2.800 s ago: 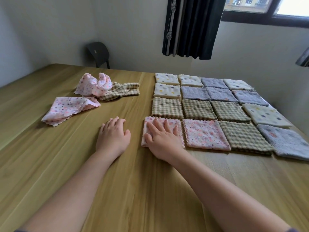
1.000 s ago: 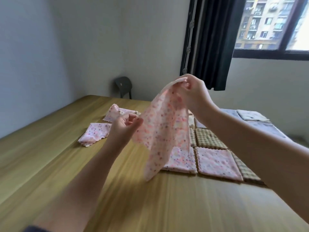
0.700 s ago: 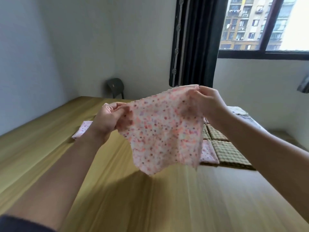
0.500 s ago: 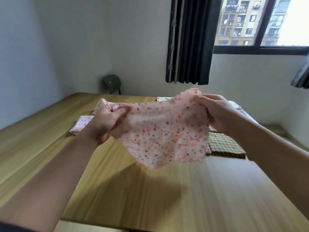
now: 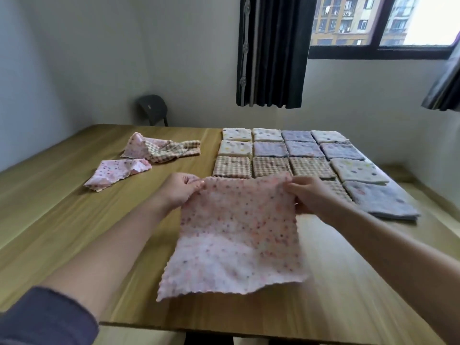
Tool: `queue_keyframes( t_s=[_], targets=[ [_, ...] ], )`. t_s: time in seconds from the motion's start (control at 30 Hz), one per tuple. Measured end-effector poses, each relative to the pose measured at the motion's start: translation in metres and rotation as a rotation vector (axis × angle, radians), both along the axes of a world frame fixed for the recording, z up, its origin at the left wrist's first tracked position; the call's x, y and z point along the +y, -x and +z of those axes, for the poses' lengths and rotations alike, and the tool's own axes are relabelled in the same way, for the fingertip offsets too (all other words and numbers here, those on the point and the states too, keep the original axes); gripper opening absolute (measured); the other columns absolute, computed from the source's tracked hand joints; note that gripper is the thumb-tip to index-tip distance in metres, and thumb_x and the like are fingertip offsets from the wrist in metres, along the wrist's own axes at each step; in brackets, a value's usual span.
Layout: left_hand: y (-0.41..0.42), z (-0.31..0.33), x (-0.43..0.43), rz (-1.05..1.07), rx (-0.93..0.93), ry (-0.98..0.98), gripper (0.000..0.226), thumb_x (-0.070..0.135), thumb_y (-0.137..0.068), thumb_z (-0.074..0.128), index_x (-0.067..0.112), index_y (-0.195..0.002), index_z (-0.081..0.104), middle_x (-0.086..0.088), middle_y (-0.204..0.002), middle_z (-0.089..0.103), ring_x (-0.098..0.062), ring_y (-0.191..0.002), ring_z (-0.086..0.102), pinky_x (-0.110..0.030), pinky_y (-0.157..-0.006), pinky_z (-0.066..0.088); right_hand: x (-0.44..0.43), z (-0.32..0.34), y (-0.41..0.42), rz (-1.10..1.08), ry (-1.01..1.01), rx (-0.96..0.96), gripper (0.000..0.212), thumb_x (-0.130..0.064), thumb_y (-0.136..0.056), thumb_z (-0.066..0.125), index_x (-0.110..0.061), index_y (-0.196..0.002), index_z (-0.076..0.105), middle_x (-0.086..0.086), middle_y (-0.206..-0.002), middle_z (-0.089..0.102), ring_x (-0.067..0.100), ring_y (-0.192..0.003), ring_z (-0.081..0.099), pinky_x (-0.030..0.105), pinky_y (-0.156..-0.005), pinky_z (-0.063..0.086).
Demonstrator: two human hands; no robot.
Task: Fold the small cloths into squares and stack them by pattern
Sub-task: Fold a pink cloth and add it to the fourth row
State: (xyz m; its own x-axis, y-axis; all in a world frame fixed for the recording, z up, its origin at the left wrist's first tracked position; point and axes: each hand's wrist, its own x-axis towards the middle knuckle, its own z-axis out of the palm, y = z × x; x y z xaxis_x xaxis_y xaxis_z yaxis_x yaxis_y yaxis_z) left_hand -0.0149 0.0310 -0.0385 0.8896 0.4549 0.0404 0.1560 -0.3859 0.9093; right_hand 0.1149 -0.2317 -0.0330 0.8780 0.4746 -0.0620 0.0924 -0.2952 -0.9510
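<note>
1. Since half a second ago, we have lowered the pink dotted cloth (image 5: 236,235). It now hangs spread open just in front of the folded squares (image 5: 286,150), with its lower edge near the table (image 5: 74,220).
2. Our left hand (image 5: 179,190) pinches one top corner and our right hand (image 5: 308,197) pinches the other.
3. We judge the cloth ready to lay flat and fold.
4. Unfolded cloths (image 5: 159,148) wait left of the folded squares.

Soft daylight from the window (image 5: 348,18) at upper right lights the room evenly, one pane blown white, while my pink cloth (image 5: 236,240) looks smeared and the frame edges bow.
</note>
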Motion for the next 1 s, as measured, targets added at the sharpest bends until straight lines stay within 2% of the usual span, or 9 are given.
queue_keyframes(
  t_s=[0.13, 0.23, 0.33, 0.4, 0.47, 0.67, 0.77, 0.9, 1.0],
  targets=[
    [0.003, -0.012, -0.006, 0.008, -0.032, -0.032, 0.016, 0.017, -0.095, 0.058, 0.015, -0.089, 0.072, 0.004, -0.076, 0.071, -0.005, -0.063, 0.065, -0.017, -0.053, 0.049, -0.005, -0.024, 0.000, 0.008, -0.001, -0.158, 0.024, -0.003, -0.094, 0.053, -0.012, -0.077, 0.068, 0.010, -0.075, 0.064, 0.018, -0.066, 0.064, 0.033, -0.060, 0.057],
    [0.009, -0.013, -0.004, -0.024, -0.074, -0.080, 0.018, 0.012, -0.096, 0.055, 0.017, -0.096, 0.072, 0.004, -0.086, 0.072, -0.009, -0.076, 0.068, -0.016, -0.062, 0.053, -0.010, -0.030, 0.001, 0.038, -0.027, -0.261, 0.031, -0.002, -0.092, 0.055, -0.019, -0.072, 0.072, 0.009, -0.073, 0.063, 0.022, -0.069, 0.059, 0.042, -0.068, 0.050],
    [0.024, -0.010, -0.003, -0.067, -0.134, -0.139, 0.026, 0.005, -0.097, 0.051, 0.021, -0.098, 0.072, 0.009, -0.094, 0.072, 0.000, -0.084, 0.067, -0.012, -0.072, 0.052, -0.014, -0.031, 0.012, 0.117, -0.070, -0.353, 0.028, -0.013, -0.091, 0.061, -0.033, -0.079, 0.077, -0.001, -0.080, 0.074, 0.023, -0.076, 0.068, 0.040, -0.073, 0.049],
    [0.038, -0.007, -0.003, -0.113, -0.172, -0.145, 0.030, 0.000, -0.096, 0.050, 0.020, -0.100, 0.072, 0.009, -0.099, 0.072, 0.000, -0.093, 0.066, -0.010, -0.077, 0.049, -0.023, -0.030, 0.023, 0.159, -0.055, -0.435, 0.023, -0.016, -0.090, 0.065, -0.037, -0.087, 0.074, -0.010, -0.088, 0.075, 0.009, -0.087, 0.070, 0.025, -0.078, 0.050],
    [0.055, -0.010, -0.002, -0.183, -0.188, -0.164, 0.032, -0.004, -0.094, 0.052, 0.019, -0.102, 0.073, 0.006, -0.101, 0.074, -0.005, -0.100, 0.066, -0.012, -0.083, 0.049, -0.032, -0.033, 0.033, 0.204, -0.027, -0.529, 0.024, -0.009, -0.089, 0.065, -0.031, -0.094, 0.074, -0.014, -0.096, 0.074, 0.001, -0.094, 0.067, 0.016, -0.081, 0.049],
    [0.100, -0.041, -0.006, -0.410, -0.277, -0.397, 0.029, -0.002, -0.083, 0.060, 0.013, -0.104, 0.074, 0.010, -0.114, 0.070, -0.009, -0.118, 0.059, -0.022, -0.102, 0.043, -0.055, -0.056, 0.054, 0.352, 0.027, -0.744, 0.036, 0.010, -0.080, 0.067, -0.018, -0.100, 0.077, -0.008, -0.110, 0.072, 0.006, -0.108, 0.065, 0.022, -0.094, 0.050],
    [0.111, -0.054, -0.010, -0.462, -0.291, -0.498, 0.028, 0.003, -0.084, 0.059, 0.013, -0.106, 0.074, 0.012, -0.118, 0.068, -0.009, -0.120, 0.058, -0.022, -0.104, 0.041, -0.060, -0.063, 0.062, 0.397, 0.063, -0.834, 0.035, 0.004, -0.078, 0.071, -0.019, -0.104, 0.076, -0.009, -0.113, 0.070, 0.001, -0.110, 0.063, 0.020, -0.096, 0.048],
    [0.121, -0.056, -0.014, -0.523, -0.311, -0.573, 0.029, 0.024, -0.091, 0.054, 0.013, -0.109, 0.073, 0.008, -0.124, 0.066, -0.010, -0.125, 0.054, -0.024, -0.107, 0.039, -0.063, -0.066, 0.067, 0.472, 0.086, -0.830, 0.040, 0.006, -0.073, 0.068, -0.017, -0.105, 0.075, -0.007, -0.114, 0.070, 0.000, -0.112, 0.061, 0.021, -0.103, 0.043],
    [0.125, -0.062, -0.012, -0.588, -0.265, -0.682, 0.030, 0.020, -0.087, 0.055, 0.018, -0.111, 0.073, 0.009, -0.126, 0.064, -0.009, -0.126, 0.053, -0.031, -0.107, 0.039, -0.065, -0.068, 0.069, 0.554, 0.123, -0.814, 0.041, 0.001, -0.072, 0.064, -0.020, -0.107, 0.075, -0.008, -0.117, 0.069, 0.001, -0.117, 0.058, 0.024, -0.104, 0.043]
  ],
)
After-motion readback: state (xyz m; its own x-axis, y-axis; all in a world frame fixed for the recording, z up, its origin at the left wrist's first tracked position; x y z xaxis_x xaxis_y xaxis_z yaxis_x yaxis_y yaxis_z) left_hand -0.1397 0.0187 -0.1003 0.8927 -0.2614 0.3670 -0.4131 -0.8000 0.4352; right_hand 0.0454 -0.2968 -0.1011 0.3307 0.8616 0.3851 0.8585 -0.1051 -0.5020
